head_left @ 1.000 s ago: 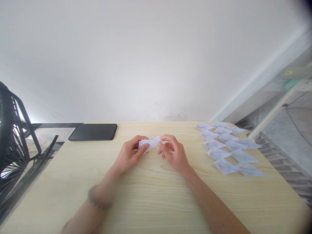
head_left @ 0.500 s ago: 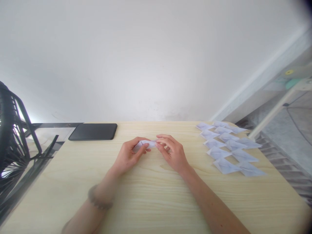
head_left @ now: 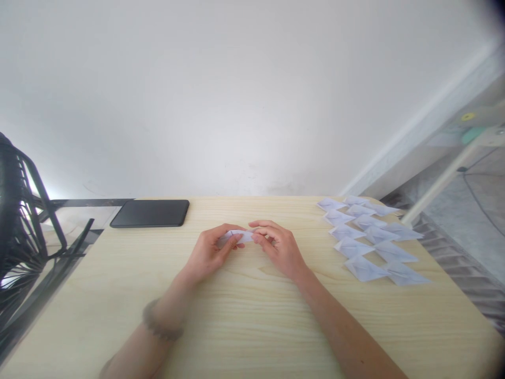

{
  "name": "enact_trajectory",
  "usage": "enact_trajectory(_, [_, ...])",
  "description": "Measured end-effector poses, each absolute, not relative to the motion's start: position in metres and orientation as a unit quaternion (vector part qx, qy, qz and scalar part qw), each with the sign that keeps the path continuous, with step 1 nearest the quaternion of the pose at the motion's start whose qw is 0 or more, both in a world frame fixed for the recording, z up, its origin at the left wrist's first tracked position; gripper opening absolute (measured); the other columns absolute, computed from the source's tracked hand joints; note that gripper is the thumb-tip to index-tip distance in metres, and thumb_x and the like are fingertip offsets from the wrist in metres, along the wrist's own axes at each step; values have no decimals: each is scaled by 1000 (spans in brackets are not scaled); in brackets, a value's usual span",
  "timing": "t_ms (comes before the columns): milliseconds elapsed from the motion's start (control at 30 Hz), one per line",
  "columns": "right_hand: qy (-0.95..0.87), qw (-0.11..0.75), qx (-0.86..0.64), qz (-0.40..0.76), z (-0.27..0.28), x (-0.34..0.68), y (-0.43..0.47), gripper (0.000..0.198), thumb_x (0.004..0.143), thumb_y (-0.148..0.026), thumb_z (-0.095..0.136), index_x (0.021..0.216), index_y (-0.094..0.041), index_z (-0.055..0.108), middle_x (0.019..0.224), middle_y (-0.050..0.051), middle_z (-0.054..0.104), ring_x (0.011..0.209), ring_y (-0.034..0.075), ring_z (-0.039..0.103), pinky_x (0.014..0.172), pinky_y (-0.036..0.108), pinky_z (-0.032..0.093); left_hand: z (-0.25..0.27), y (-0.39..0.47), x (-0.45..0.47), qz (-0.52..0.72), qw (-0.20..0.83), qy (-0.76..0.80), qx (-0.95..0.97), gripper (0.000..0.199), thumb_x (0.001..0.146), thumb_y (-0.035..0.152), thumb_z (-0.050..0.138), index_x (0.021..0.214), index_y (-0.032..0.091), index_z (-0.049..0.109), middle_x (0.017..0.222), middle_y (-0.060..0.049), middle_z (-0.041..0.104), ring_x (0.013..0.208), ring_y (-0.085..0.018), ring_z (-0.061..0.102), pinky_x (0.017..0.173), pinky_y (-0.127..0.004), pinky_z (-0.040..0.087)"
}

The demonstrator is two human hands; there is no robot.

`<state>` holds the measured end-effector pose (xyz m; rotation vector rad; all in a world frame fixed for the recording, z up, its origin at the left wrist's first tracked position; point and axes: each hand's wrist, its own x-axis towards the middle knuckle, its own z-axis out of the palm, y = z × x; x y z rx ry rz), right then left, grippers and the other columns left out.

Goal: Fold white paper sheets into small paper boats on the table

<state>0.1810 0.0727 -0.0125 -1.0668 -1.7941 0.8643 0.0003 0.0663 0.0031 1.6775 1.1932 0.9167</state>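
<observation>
A small folded piece of white paper (head_left: 245,236) is held between my two hands, above the middle of the table. My left hand (head_left: 210,248) grips its left part, thumb on the near face and fingers behind. At the paper's right end, my right hand (head_left: 279,247) pinches it between thumb and fingertips. Part of the paper is hidden by the fingers, so its full shape cannot be made out. To the right of my hands lie several folded white paper pieces (head_left: 365,268) with pointed ends, set out in two slanting columns.
A black smartphone (head_left: 150,213) lies at the far left of the light wooden table (head_left: 244,326). Beyond the table's left edge stands a black chair (head_left: 23,210). A white wall (head_left: 252,95) rises behind, and a pale metal leg (head_left: 442,181) stands off to the right.
My right fingers have shifted slightly on the paper's right end, and the paper shows at a slightly different angle. My left hand keeps its grip; the laid-out pieces are unchanged.
</observation>
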Motion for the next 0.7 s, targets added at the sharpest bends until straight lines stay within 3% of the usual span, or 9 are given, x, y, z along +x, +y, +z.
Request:
enact_trajectory(233, [-727,437,-437,299,-19,180,70,20,83,-32,47,88,-20,62,69,2,61,61,11,56,59,23,47,2,69,0,382,365,490,694,23,79,32,50,94,16,56,91,-5,63,80,-15,58,70,-23,45])
enact_trajectory(467, [-763,421,-413,264,-17,179,71,17,83,-30,48,86,-22,62,81,2,64,71,12,58,65,23,45,4,69,0,319,394,501,702,27,77,37,50,95,18,59,89,-3,64,79,-17,59,66,-24,45])
enact_trajectory(700, [-724,420,-441,324,-18,179,70,18,81,-34,49,90,-21,57,74,1,63,63,11,59,58,22,48,2,70,1,341,405,508,680,29,77,39,50,89,16,62,83,-3,66,73,-16,58,62,-22,45])
